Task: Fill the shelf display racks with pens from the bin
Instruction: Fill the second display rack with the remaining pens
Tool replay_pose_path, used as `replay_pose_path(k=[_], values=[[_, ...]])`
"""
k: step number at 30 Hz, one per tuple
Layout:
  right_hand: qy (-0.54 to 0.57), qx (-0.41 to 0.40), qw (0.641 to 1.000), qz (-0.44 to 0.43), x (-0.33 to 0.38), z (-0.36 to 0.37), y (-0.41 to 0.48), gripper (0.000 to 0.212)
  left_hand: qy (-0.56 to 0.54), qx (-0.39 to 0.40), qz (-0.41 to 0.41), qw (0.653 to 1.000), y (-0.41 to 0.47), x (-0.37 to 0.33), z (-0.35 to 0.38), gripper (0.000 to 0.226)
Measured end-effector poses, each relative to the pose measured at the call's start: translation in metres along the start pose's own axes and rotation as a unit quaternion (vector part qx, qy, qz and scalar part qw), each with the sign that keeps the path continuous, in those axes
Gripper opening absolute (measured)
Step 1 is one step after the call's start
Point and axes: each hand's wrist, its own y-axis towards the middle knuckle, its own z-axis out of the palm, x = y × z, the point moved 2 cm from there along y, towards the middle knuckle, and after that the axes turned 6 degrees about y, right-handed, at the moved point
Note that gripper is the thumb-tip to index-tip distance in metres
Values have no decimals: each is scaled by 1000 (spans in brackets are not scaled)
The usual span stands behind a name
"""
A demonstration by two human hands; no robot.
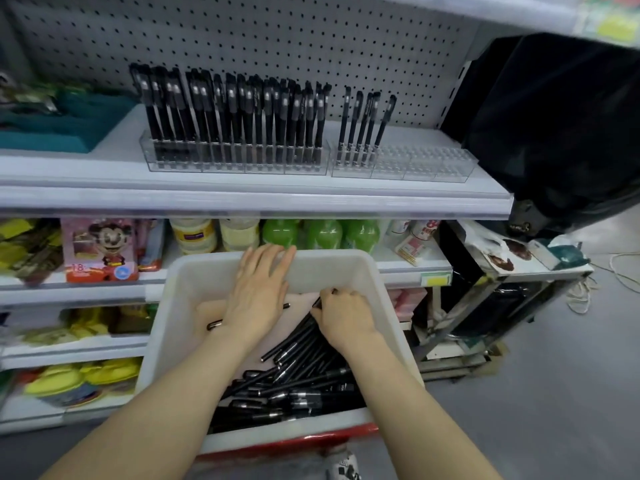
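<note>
A white plastic bin (173,306) in front of me holds a heap of black pens (294,386). My left hand (259,292) lies flat with straight fingers over the bin's far side, fingertips at the far rim, a pen partly hidden beneath it. My right hand (343,313) is curled around black pens at the top of the heap. On the upper shelf stand two clear display racks: the left rack (235,157) is packed with upright black pens, the right rack (415,164) holds several pens at its left end.
A black bag (554,126) bulges at the shelf's right end. Teal packages (59,126) lie at the shelf's left. Lower shelves carry bottles (311,233), a pink toy box (100,251) and yellow goods. A cluttered low stand (502,271) is on the right, grey floor beyond.
</note>
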Motion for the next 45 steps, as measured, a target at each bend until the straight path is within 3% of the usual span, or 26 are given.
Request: replay_pose_path(k=[2,10,13,16,18,22,24,28,31,33,36,40,45], values=[[11,8,1000,-12,1,2,0,37,-5,-7,-4,1000,0,1,2,59],[311,43,949,-30,-8,1,12,14,-37,-29,-12,999,2,4,4,48],[414,-3,910,5,-9,-5,14,17,-51,-25,-21,998,4,2,2,48],[532,-55,844,35,-13,-17,13,27,-86,-39,-21,995,4,-1,-6,39],[584,-59,808,47,-17,-27,11,18,-104,-51,-12,993,4,-5,-16,29],[638,-81,765,40,-23,-45,10,14,-81,32,16,996,6,-14,-22,43],[645,-83,759,36,-22,-51,13,15,-65,86,28,994,5,-17,-16,39],[623,-86,777,11,-22,-58,19,20,-74,127,-9,989,6,-18,-18,19],[441,-104,888,-80,-24,-63,24,20,-75,100,-37,991,11,-17,-25,18],[285,-117,938,-162,-21,-67,25,16,-69,75,-41,994,18,-17,-32,19],[206,-125,948,-207,-19,-79,28,13,-27,49,-11,998,34,-17,-44,18],[217,-146,948,-184,-34,-98,38,11,9,29,1,1000,61,-11,-63,16],[220,-165,939,-209,-41,-118,47,11,-37,44,37,998,98,-22,-74,23]])
